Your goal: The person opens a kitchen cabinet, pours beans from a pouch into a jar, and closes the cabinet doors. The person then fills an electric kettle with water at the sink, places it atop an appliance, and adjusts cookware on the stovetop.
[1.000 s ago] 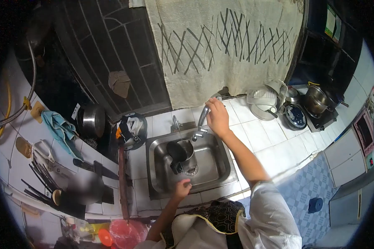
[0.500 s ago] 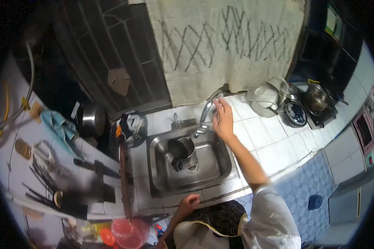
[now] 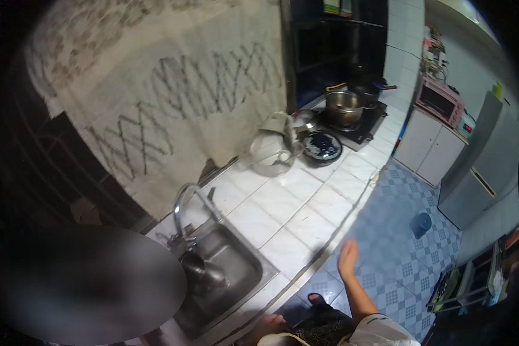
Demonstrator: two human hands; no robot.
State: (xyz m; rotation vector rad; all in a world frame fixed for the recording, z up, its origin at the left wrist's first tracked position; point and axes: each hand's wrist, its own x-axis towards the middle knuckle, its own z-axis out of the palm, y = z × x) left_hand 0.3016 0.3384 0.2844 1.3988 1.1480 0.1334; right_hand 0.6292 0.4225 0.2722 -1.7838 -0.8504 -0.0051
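Note:
My right hand [image 3: 347,258] hangs over the blue tiled floor, just off the counter's front edge, touching nothing; motion softens its fingers, and their pose is unclear. My left hand [image 3: 272,322] is low near the counter's front edge, close to my body, its fingers blurred. In the steel sink [image 3: 243,262] a metal pot [image 3: 215,277] stands beside a dark vessel [image 3: 191,261]. The curved faucet [image 3: 179,210] rises at the sink's back edge, with neither hand on it.
A glass bowl and strainer [image 3: 270,153], a dark patterned lidded bowl [image 3: 322,148] and a steel pot [image 3: 344,108] on a stove [image 3: 358,134] stand along the counter. A blue stool [image 3: 421,225] is on the floor. A grey blur covers the lower left.
The view has swung to the right. My right hand has left the faucet and dropped beyond the counter's front edge. My left hand remains low near my body.

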